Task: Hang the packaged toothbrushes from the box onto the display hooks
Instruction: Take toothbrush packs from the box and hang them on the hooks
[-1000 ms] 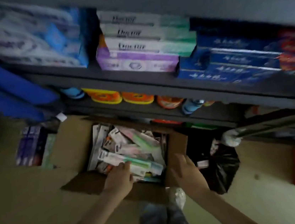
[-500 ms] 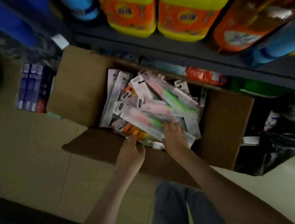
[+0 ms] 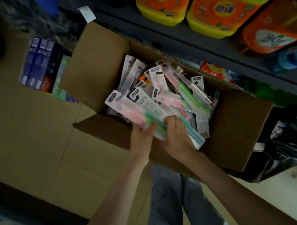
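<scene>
Packaged toothbrushes [image 3: 171,89]: many carded packs, loose and criss-crossed, in an open cardboard box [image 3: 98,62] on the floor below the shelving. None hung; display hooks not in view.

Far left, floor: stack of blue-purple cartons [image 3: 39,64], just beside the box flap.

Centre-left: left hand [image 3: 142,138], thumb over and fingers under a bundle [image 3: 134,110] of several packs, raised at the near edge of the box.

Centre: right hand [image 3: 177,136], fingers curled round the lower ends of the same bundle and neighbouring packs.

Upper right, shelf: yellow-orange jugs [image 3: 166,3].

Far right, floor: black bag [image 3: 280,154].

Risk: the bundle is fanned and gripped at one end only, so slick packs may slide out on lifting. The far ends lie among tangled packs; a snag there could drag others over the box wall. The hang-holes sit unevenly, so threading several at once may miss.
</scene>
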The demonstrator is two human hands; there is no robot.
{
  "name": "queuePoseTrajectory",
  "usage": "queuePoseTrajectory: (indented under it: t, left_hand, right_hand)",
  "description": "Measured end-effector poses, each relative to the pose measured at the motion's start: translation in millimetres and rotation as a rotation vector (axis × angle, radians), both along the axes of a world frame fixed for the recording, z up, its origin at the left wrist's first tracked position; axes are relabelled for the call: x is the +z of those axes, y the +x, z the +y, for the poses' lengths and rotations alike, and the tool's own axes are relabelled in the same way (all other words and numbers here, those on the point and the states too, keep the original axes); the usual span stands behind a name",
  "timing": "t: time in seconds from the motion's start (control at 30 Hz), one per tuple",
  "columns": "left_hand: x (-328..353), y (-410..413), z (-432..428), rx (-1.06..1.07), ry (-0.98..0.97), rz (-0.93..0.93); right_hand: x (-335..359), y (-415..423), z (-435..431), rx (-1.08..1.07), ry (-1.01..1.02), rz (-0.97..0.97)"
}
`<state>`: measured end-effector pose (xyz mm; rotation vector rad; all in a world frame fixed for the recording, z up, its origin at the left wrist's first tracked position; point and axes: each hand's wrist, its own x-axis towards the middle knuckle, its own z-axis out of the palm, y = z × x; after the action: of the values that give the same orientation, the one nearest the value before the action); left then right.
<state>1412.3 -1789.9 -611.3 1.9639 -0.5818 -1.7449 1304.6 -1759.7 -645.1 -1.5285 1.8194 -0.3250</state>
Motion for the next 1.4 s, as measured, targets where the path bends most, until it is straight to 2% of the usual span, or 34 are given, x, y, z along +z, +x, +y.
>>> queuePoseTrajectory:
  t: [0.07,0.13,0.2,0.27,0.33,0.47,0.6,0.67,0.8,0.97,1.1,1.4]
  left_hand:
    - [1,7,-5,0.104,-0.077,-0.016]
    - [1,18,-10,0.183,-0.103,-0.032]
    - [0,30,-15,0.225,-0.088,-0.021]
    - [-1,38,-17,0.194,-0.087,-0.014]
    - [-4,44,-16,0.162,-0.086,0.004]
    - [-10,45,-7,0.150,-0.076,0.015]
    - [-5,38,-1,0.147,-0.071,0.000]
    - [5,34,1,0.155,-0.075,-0.013]
    - [50,21,-2,0.149,-0.105,0.005]
    - [157,1,-14,0.091,-0.219,0.012]
    - [266,-14,-27,-0.028,-0.397,0.020]
    - [466,-75,-76,-0.437,-0.874,0.131]
  right_hand:
    - [1,6,-4,0.140,0.010,-0.093]
    - [0,-2,-18,0.188,0.184,-0.250]
    - [-12,-20,-36,-0.015,0.184,-0.281]
    - [-30,-37,-55,-0.145,0.143,-0.055]
    - [-47,-45,-68,-0.042,0.190,0.205]
    - [-66,-48,-77,0.185,0.181,0.535]
    - [-55,-49,-77,0.208,0.062,0.600]
    - [-36,-48,-72,0.208,-0.100,0.583]
    - [39,-42,-66,0.175,-0.270,0.299]
    - [175,-49,-62,0.123,-0.496,0.170]
    - [293,-69,-55,-0.037,-0.581,0.024]
    - [502,-129,-53,-0.258,-0.783,0.041]
